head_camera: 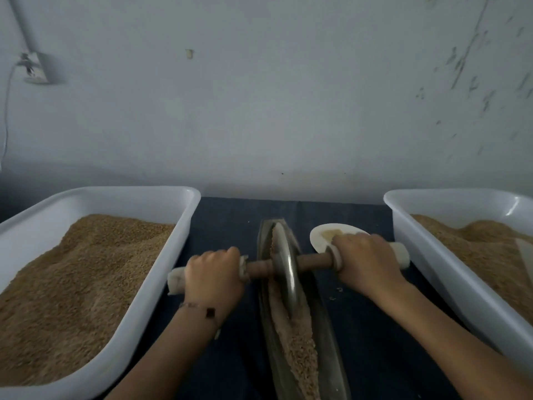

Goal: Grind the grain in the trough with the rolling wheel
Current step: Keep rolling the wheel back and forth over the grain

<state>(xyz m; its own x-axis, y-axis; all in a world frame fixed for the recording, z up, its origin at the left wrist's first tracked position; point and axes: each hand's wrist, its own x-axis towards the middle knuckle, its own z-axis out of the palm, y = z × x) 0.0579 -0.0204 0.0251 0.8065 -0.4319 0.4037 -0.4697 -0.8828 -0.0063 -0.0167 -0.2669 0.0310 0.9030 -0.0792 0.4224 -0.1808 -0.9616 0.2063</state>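
Observation:
A long narrow metal trough [331, 350] lies on the dark cloth, running away from me, with tan grain [300, 342] along its bottom. A metal rolling wheel [284, 261] stands on edge in the trough's far half, on a wooden axle [314, 259] with white-wrapped ends. My left hand [215, 274] grips the left handle and my right hand [364, 262] grips the right handle, one on each side of the trough.
A white tub [161, 255] heaped with brown grain sits at the left, and a second white tub [432, 261] with grain at the right. A small white dish [320, 236] with a little grain lies behind my right hand. A pale wall stands close behind.

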